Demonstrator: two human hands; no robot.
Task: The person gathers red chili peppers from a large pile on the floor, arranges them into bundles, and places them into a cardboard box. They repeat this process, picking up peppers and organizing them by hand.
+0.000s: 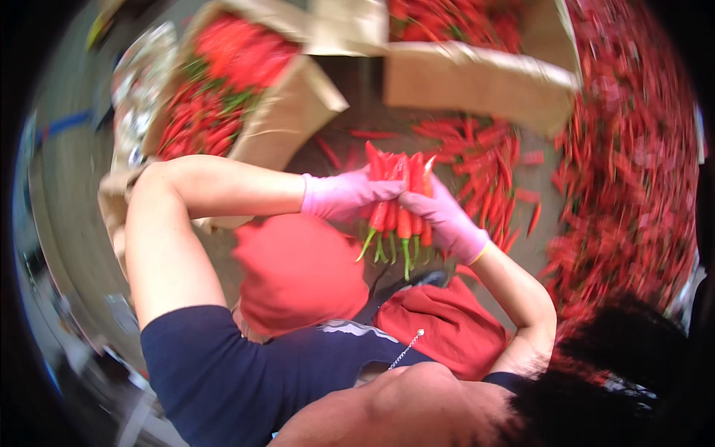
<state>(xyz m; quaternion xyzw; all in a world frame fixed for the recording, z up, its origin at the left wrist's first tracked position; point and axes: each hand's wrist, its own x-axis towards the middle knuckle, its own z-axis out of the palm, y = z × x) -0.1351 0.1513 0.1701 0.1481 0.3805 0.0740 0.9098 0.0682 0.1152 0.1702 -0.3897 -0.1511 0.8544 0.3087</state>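
Note:
Both of my hands wear pink gloves and hold one bunch of red chili peppers [403, 193] in front of my knees. The tips point away from me and the green stems hang toward me. My left hand [357, 193] grips the bunch from the left, its thumb across the peppers. From the right, my right hand [444, 218] closes on the same bunch, its thumb near the other thumb. The fingers behind the peppers are hidden. Loose red chili peppers [491, 173] lie on the ground just beyond my right hand.
An open cardboard box [296, 120] with red chilies stands at the upper left. Another cardboard box [475, 84] holding chilies is at the top right. A large heap of red chilies [625, 184] spreads along the right side. My knees, in red cloth [301, 274], are below the hands.

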